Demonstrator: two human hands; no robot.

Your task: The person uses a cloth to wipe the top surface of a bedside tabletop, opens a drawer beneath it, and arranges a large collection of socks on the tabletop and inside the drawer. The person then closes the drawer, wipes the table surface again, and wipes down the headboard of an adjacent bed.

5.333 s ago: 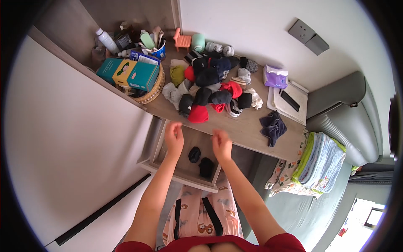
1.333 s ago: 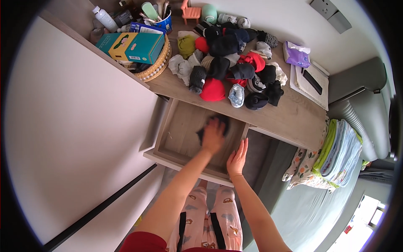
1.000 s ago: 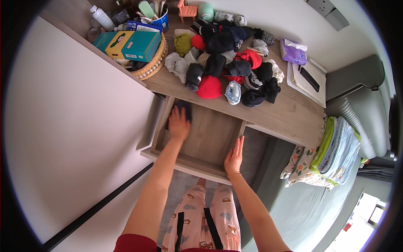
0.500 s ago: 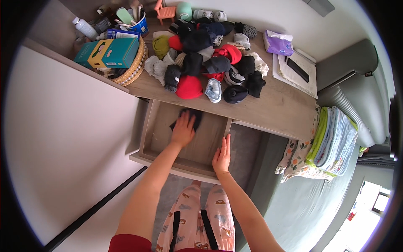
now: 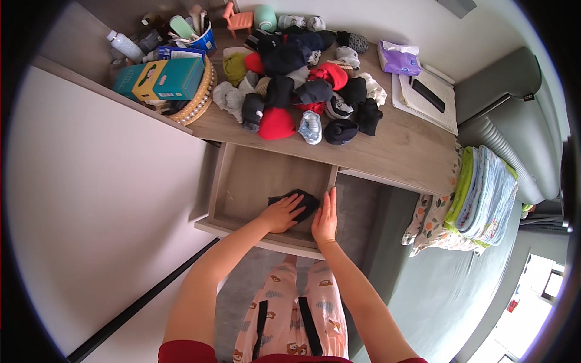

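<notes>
Inside a pulled-out wooden drawer [image 5: 251, 175], my left hand [image 5: 281, 215] lies flat on a black cloth [image 5: 309, 206], its fingers spread over it. The cloth is bunched near the drawer's front right corner, partly hidden under my fingers. Against the drawer's right side wall rests my right hand [image 5: 325, 221], fingers stretched out along its edge and holding nothing. On the desk top behind the drawer sits a pile of rolled socks, among them a red sock [image 5: 276, 124], a dark navy roll [image 5: 341, 131] and a light blue one [image 5: 310, 127].
A beaded basket [image 5: 204, 100] holds a teal box [image 5: 172, 78] at the left. To the right are a purple tissue pack [image 5: 399, 58], a notebook [image 5: 433, 109] and a black phone [image 5: 428, 95]. Folded towels [image 5: 487, 190] lie on the bed [image 5: 448, 290]. A white panel [image 5: 103, 175] stands at the left.
My left hand has moved the black cloth from the drawer's back toward its front right corner. My right hand stays at the right wall. The view has shifted slightly.
</notes>
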